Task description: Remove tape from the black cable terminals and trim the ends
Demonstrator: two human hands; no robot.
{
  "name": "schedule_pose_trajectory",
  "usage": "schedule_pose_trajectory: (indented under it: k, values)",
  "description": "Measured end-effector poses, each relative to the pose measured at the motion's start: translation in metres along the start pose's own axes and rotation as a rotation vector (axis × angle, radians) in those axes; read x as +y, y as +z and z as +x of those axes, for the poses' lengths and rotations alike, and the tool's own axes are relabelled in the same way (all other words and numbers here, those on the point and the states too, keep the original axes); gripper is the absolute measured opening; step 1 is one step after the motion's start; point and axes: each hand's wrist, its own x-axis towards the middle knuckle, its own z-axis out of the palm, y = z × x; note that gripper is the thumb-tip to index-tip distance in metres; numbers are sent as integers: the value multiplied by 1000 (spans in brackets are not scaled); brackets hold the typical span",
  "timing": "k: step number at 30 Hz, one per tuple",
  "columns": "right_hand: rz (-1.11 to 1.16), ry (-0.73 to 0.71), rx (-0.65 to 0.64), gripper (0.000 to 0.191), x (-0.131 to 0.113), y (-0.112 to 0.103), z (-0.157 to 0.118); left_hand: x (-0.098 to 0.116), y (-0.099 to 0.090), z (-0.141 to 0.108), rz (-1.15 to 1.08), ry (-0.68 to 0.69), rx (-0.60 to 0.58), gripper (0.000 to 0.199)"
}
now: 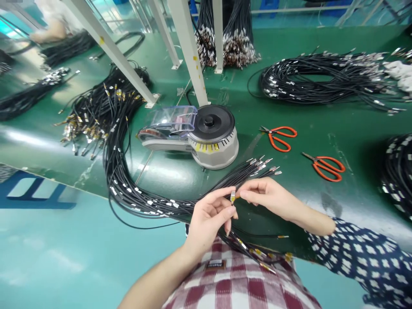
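Observation:
Between thumb and fingers, my left hand [208, 219] pinches a black cable whose light-coloured end piece [232, 197] stands up, with a bit of yellow on it. My right hand [268, 196] closes thumb and forefinger at the side of that same end; its fingertips partly hide the contact. Under and behind my hands runs a long bundle of black cables [154, 204] with white labels. Its metal-tipped ends [262, 165] fan out beyond my right hand. More cable ends with yellow bands [257, 252] lie against my checked apron.
A round tape dispenser [214, 143] stands ahead, beside white frame posts [191, 56]. Two orange-handled scissors [283, 139] [328, 167] lie on the right. Coiled cables [289, 81] lie at the back right, others [399, 171] at the right edge. Another person's arm [51, 32] shows far left.

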Motion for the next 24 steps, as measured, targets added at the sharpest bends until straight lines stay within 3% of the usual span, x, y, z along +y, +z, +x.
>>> schedule_pose_trajectory:
  k: [5, 10, 13, 24]
  values:
    - [52, -62, 125, 39, 5, 6, 0, 2, -1, -1, -10, 27, 22, 39]
    - [150, -132, 13, 39, 4, 19, -3, 0, -2, -3, -15, 49, 9, 36]
    - [211, -106, 36, 33, 4, 27, -5, -2, -3, -4, -5, 60, 9, 36]
    - [94, -154, 177, 30, 3, 29, -6, 2, 2, -5, 28, 22, 76, 39]
